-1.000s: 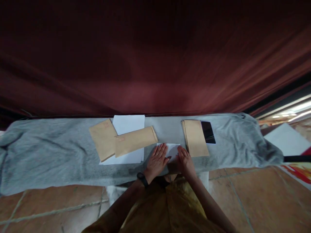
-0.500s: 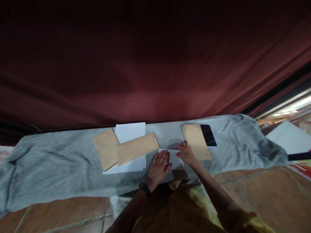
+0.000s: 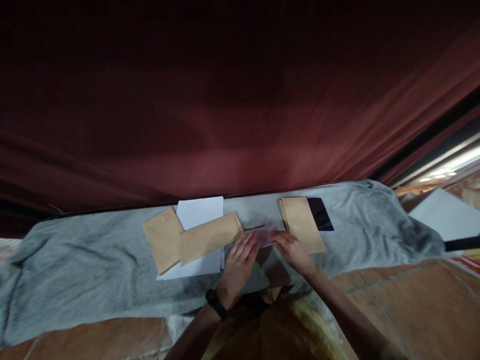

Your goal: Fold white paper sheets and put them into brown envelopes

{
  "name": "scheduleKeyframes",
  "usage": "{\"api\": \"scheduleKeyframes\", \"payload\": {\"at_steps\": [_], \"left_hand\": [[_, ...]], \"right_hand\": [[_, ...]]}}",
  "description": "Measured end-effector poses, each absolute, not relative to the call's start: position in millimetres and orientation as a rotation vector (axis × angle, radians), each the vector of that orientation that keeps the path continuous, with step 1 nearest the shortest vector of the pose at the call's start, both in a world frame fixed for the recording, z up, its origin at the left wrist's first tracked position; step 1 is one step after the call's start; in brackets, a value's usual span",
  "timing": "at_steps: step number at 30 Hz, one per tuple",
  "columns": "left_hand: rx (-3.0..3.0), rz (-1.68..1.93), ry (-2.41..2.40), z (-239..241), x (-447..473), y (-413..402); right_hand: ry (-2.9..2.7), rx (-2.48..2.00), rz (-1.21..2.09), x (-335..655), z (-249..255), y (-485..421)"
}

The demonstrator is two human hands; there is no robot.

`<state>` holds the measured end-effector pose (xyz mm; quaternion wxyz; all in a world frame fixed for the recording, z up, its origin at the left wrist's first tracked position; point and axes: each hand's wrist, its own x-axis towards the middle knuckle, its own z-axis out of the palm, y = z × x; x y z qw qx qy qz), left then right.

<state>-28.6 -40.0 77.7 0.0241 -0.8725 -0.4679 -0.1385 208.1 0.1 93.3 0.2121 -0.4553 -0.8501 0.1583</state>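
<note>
Both my hands hold a folded white sheet [image 3: 262, 236] lifted a little off the grey cloth [image 3: 93, 260]. My left hand [image 3: 240, 262], with a black band on the wrist, grips the sheet's left edge, fingers curled. On the sheet's right edge my right hand [image 3: 292, 250] is closed. Two brown envelopes [image 3: 206, 237] lie to the left on white paper [image 3: 198, 211]. A stack of brown envelopes [image 3: 302, 224] lies just right of my right hand.
A dark phone [image 3: 320, 213] lies beside the envelope stack. A dark red curtain [image 3: 240, 100] hangs behind the cloth-covered surface. Tiled floor [image 3: 423, 300] shows at the lower right, with a white sheet [image 3: 438, 215] at the far right.
The sheet lay flat under my left palm, my right hand at its far corner. Now both hands grip its edges and it is raised off the cloth.
</note>
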Motion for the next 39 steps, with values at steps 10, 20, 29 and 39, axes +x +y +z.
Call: {"api": "scheduleKeyframes", "payload": {"at_steps": [10,20,29,39], "left_hand": [[-2.862,-0.199,-1.507,35,-33,-76],[-2.648,-0.391,-1.721,21,-12,-59],[-2.613,-0.362,-1.829,25,-6,-76],[-2.559,-0.470,-1.792,10,24,-53]], "right_hand": [[-2.542,-1.183,0.550,228,33,-56],[-2.417,-1.309,0.435,201,37,-18],[-2.101,-1.473,0.401,147,4,-1],[-2.055,-1.422,0.479,160,6,-3]]}}
